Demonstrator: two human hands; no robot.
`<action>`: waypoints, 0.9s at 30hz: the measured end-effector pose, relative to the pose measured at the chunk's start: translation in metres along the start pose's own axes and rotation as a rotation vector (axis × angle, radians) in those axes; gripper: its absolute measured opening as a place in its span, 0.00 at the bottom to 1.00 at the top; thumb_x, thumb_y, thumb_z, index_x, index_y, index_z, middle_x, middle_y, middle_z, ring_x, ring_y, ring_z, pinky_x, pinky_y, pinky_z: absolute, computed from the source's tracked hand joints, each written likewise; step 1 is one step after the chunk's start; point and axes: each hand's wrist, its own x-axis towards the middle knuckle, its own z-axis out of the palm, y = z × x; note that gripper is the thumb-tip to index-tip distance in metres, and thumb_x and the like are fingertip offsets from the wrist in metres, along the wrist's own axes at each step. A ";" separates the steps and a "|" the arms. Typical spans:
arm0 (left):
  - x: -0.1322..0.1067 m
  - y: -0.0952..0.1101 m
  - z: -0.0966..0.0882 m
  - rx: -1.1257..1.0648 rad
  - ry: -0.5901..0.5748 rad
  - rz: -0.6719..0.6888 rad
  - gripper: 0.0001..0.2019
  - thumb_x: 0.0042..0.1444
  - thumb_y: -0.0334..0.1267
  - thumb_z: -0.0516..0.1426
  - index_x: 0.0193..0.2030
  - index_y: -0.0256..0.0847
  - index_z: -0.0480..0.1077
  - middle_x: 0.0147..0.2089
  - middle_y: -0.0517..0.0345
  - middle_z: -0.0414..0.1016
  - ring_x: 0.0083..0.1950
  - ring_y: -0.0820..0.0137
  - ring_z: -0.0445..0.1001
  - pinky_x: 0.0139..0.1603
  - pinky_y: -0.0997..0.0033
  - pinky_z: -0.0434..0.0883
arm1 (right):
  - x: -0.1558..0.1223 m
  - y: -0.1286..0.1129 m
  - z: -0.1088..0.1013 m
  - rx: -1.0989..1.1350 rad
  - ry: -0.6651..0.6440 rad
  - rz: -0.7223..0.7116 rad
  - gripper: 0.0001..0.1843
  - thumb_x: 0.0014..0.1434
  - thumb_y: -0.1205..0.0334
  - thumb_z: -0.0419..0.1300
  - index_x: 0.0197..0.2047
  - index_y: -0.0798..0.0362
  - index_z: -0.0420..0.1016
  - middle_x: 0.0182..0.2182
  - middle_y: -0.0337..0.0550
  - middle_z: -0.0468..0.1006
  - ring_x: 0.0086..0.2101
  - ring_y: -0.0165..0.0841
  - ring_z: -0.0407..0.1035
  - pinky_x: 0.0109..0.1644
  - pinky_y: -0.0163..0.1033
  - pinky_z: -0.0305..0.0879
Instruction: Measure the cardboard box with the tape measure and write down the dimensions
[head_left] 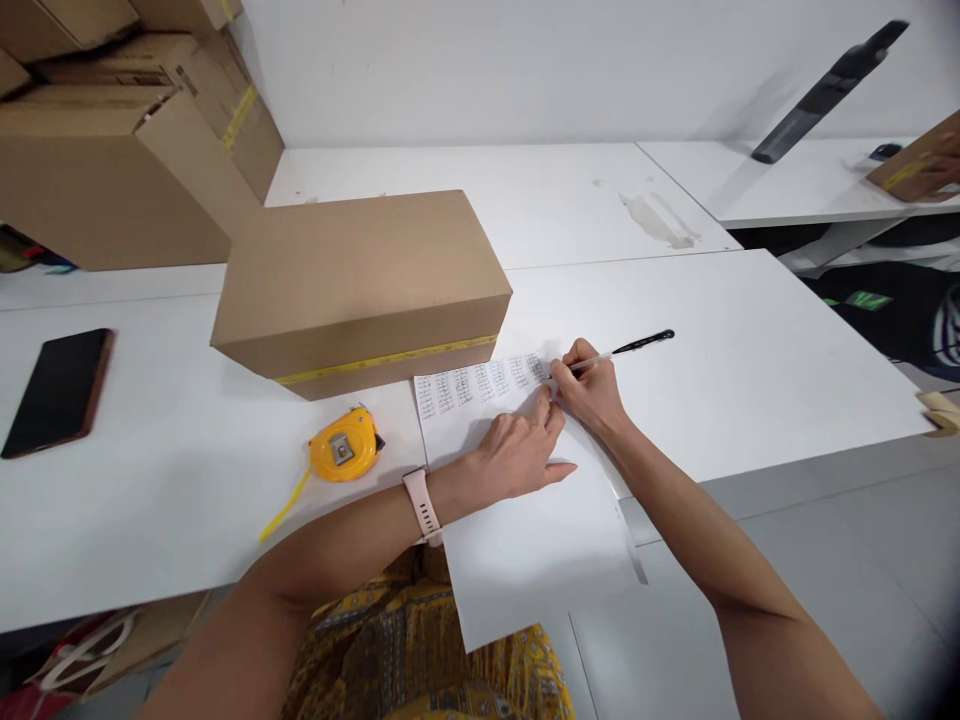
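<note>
A white sheet of paper lies over the front edge of the table, with columns of small handwriting across its top. My right hand is closed round a pen, whose tip meets the paper near the right end of the writing. Resting on the sheet, my left hand has its fingers stretched out and holds nothing. Just beyond the paper stands a closed cardboard box with a yellow printed strip along its side. To the left is a yellow tape measure, its blade partly pulled out.
A phone lies at the far left. Stacked cardboard boxes stand behind it. At the back right, a dark bottle-like object stands on another table, where a person's hand touches a small box.
</note>
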 end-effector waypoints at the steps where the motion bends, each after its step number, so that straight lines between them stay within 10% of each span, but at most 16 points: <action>1: 0.000 0.000 0.000 -0.001 0.003 0.002 0.38 0.65 0.61 0.52 0.69 0.29 0.61 0.74 0.24 0.53 0.38 0.59 0.81 0.35 0.61 0.73 | 0.000 0.000 0.000 -0.001 0.001 -0.001 0.13 0.55 0.63 0.59 0.24 0.48 0.58 0.18 0.31 0.63 0.20 0.27 0.57 0.25 0.36 0.54; 27: -0.001 0.001 0.002 0.030 0.018 -0.011 0.39 0.65 0.63 0.52 0.69 0.30 0.60 0.74 0.24 0.54 0.38 0.59 0.81 0.37 0.61 0.74 | 0.002 0.000 -0.002 0.021 -0.011 0.023 0.13 0.54 0.63 0.59 0.24 0.48 0.58 0.17 0.31 0.64 0.20 0.27 0.58 0.24 0.37 0.54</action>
